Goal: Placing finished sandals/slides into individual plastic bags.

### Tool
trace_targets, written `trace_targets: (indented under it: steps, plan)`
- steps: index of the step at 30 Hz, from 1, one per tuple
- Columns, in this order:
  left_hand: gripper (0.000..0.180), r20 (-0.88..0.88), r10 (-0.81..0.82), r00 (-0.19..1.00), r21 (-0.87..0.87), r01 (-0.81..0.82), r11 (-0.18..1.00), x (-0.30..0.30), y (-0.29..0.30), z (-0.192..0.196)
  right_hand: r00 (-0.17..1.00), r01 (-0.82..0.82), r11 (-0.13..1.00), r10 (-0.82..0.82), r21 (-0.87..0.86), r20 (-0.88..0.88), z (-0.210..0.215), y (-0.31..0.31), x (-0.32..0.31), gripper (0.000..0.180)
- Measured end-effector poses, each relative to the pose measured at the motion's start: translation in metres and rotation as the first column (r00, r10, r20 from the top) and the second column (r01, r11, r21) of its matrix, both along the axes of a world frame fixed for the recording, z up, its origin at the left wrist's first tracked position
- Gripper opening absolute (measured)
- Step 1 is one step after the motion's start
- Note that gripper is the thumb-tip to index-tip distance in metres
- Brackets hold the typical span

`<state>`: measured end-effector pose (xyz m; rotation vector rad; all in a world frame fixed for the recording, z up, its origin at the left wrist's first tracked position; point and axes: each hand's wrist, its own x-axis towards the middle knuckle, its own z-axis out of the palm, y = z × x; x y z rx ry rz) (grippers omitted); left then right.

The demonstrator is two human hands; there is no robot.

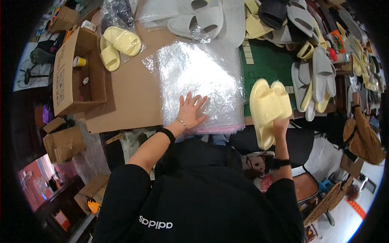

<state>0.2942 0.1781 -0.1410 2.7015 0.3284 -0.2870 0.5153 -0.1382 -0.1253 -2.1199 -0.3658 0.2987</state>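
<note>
My left hand [189, 111] lies with fingers spread on the near part of a stack of clear plastic bags [198, 73], which shines under the light and shows pink along its near edge. Off to the right, my right hand [281, 126] is closed around a pair of pale yellow slippers [267, 107], held together above the table's near edge. My fingers are partly hidden behind the slippers. Another pale yellow pair [121, 42], in clear plastic, rests at the far left on the brown cardboard [125, 89].
An open cardboard box [65, 79] stands at the left with a small yellow container [79, 62] inside. Grey slippers [198, 24] lie at the back. More grey, yellow and black slippers crowd the right, beside a green cutting mat [263, 65]. At far right, another person's arm [358, 117] shows.
</note>
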Motion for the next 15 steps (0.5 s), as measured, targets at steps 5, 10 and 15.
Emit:
trace_targets:
  steps: [5,10,15]
  plan:
    - [0.073,-0.032,-0.105,0.994,0.15,0.109,0.983,0.025,-0.012,0.005,0.895,0.286,0.942,-0.198,0.177,-0.399,0.055,-0.046,-0.102,0.04]
    - [0.049,0.05,-0.231,0.972,0.248,0.212,0.945,0.027,-0.007,-0.042,0.966,0.241,0.968,-0.246,-0.076,-0.076,0.073,-0.051,-0.157,0.04]
    - [0.037,0.255,-0.033,0.966,-0.175,0.079,0.981,0.03,0.003,-0.037,0.972,0.232,0.971,-0.229,-0.057,0.059,0.085,-0.027,-0.181,0.037]
